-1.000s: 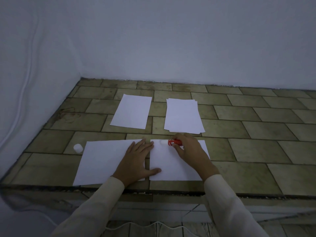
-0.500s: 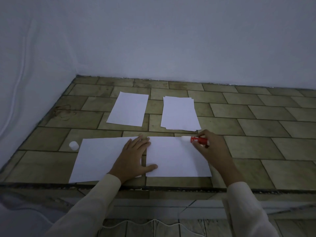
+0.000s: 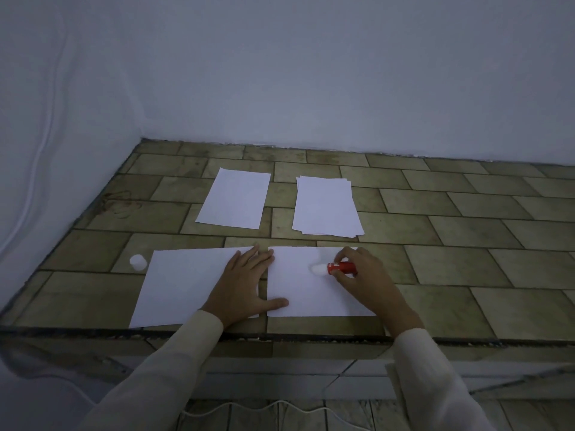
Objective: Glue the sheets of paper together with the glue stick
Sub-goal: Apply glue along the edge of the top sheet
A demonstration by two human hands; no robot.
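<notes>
Two white sheets lie side by side near the front edge of the tiled counter: a left sheet [image 3: 183, 281] and a right sheet [image 3: 300, 284]. My left hand [image 3: 245, 284] lies flat, fingers spread, across the gap between them, thumb on the right sheet. My right hand [image 3: 364, 275] grips a red glue stick [image 3: 340, 268], held sideways with its white tip [image 3: 318, 270] pointing left and resting on the right sheet. The stick's white cap [image 3: 137, 262] stands on the counter left of the left sheet.
A single white sheet [image 3: 234, 199] and a small stack of sheets [image 3: 326, 206] lie farther back on the counter [image 3: 466, 244]. White walls close the back and left. The counter's front edge [image 3: 311, 335] runs just below my wrists.
My right hand has swept the glue stick right along the right sheet's far edge, then back left and slightly nearer. My left hand has stayed pressed in place.
</notes>
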